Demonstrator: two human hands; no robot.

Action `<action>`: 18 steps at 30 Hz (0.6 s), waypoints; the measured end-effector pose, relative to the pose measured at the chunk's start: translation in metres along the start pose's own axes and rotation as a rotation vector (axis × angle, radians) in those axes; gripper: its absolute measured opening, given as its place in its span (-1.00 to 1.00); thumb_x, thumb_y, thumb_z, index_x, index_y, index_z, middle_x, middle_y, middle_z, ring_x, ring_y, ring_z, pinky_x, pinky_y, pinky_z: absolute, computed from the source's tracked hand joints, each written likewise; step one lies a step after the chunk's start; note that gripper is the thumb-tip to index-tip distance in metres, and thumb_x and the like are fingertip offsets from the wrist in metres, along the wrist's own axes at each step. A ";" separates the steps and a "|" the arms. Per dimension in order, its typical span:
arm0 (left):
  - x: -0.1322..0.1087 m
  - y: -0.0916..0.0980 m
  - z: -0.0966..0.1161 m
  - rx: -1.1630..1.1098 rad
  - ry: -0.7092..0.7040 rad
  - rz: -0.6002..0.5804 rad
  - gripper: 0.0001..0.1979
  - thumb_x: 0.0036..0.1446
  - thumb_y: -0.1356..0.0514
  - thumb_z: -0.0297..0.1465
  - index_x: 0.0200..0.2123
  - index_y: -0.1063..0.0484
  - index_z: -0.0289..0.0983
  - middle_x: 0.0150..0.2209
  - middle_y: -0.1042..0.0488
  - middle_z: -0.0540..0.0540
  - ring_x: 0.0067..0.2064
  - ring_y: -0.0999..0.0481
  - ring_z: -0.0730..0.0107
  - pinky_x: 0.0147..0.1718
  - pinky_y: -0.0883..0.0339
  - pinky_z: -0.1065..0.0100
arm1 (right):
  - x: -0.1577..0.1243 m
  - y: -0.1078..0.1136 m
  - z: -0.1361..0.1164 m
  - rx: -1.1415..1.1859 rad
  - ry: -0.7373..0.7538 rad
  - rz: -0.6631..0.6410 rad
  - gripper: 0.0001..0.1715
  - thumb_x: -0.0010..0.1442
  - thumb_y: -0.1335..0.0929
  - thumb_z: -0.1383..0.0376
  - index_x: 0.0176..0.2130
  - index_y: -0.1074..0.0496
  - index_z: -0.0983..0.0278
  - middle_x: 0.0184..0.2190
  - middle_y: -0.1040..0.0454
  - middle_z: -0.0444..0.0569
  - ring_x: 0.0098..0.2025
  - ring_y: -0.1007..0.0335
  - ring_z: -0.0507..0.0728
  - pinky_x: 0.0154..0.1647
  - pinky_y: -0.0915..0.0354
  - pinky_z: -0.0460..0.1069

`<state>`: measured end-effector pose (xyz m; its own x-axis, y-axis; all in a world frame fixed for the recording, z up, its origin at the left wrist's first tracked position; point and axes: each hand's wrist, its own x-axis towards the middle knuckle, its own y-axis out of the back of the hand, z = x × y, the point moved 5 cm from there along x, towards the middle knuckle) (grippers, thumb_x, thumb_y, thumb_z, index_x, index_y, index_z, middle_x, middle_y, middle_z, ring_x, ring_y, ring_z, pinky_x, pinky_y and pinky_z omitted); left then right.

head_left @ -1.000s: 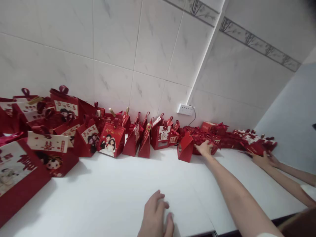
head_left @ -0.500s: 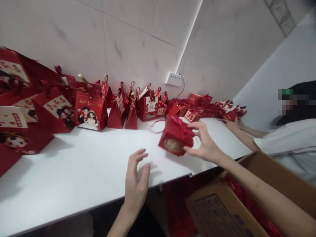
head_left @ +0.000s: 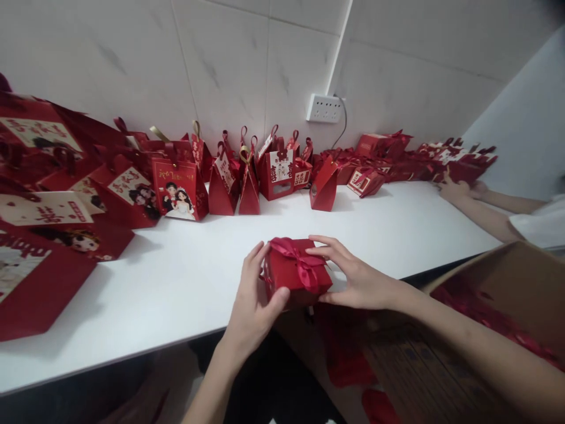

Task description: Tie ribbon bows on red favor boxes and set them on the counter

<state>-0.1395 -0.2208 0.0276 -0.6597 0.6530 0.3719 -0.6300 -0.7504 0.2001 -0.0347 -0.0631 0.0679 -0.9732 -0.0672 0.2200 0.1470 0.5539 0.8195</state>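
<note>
A red gift box (head_left: 286,265) with a pink-red ribbon bow on top sits between both my hands at the front edge of the white table. My left hand (head_left: 260,294) closes around its left side, thumb on the near face. On the right side, my right hand (head_left: 353,274) grips the box with thumb and fingers. Beyond it on the table stand a small red peaked box (head_left: 323,185) and a red box with a cream label (head_left: 365,181).
Rows of red boxes with loop handles (head_left: 180,188) line the wall side of the white table (head_left: 176,282). A socket strip (head_left: 325,109) is on the wall. At right another person's hands (head_left: 457,185) touch red boxes, and an open cardboard box (head_left: 498,271) stands below.
The ribboned box has come nearer, to the table's front edge, and its bow faces up. My left hand, apart from it before, now holds its side. The view has shifted right.
</note>
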 end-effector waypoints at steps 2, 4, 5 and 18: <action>0.000 0.003 0.000 0.108 0.024 0.022 -0.35 0.09 -0.18 -0.14 0.21 -0.08 -0.12 0.30 0.04 -0.19 0.28 -0.06 0.04 0.14 -0.19 0.03 | -0.002 0.006 -0.005 -0.098 -0.039 0.061 -0.15 -0.02 -0.49 0.17 0.17 -0.13 0.18 0.14 -0.10 0.16 0.22 -0.08 0.29 0.18 -0.15 0.22; 0.002 0.011 -0.003 0.161 0.083 0.136 -0.43 0.10 -0.17 -0.15 0.16 -0.15 -0.13 0.28 -0.02 -0.19 0.23 -0.18 0.06 0.07 -0.26 0.04 | -0.004 0.014 -0.011 -0.123 -0.057 0.075 -0.22 -0.07 -0.50 0.06 0.07 -0.25 0.23 -0.02 -0.27 0.13 0.05 -0.26 0.29 0.06 -0.25 0.21; 0.003 0.015 -0.005 0.159 0.111 0.203 -0.49 0.12 -0.15 -0.16 0.12 -0.20 -0.13 0.25 -0.07 -0.19 0.19 -0.24 0.09 0.04 -0.30 0.07 | -0.005 0.018 -0.014 -0.082 -0.053 0.077 -0.34 -0.02 -0.47 0.03 -0.01 -0.32 0.25 -0.12 -0.34 0.08 -0.06 -0.33 0.24 -0.02 -0.29 0.18; 0.022 0.007 0.007 0.042 0.107 0.055 -0.57 0.10 -0.16 -0.23 0.02 -0.23 -0.22 -0.29 -0.35 -0.04 -0.27 -0.40 0.38 -0.23 -0.33 0.30 | -0.001 0.012 0.029 0.328 -0.551 0.137 -0.60 0.15 -0.31 0.00 -0.18 -0.21 0.24 -0.37 -0.41 -0.09 -0.37 -0.38 0.08 -0.31 -0.27 -0.01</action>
<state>-0.1552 -0.2128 0.0439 -0.7345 0.6159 0.2848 -0.5753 -0.7878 0.2201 -0.0366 -0.0321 0.0621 -0.9105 0.4085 -0.0637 0.2994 0.7577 0.5798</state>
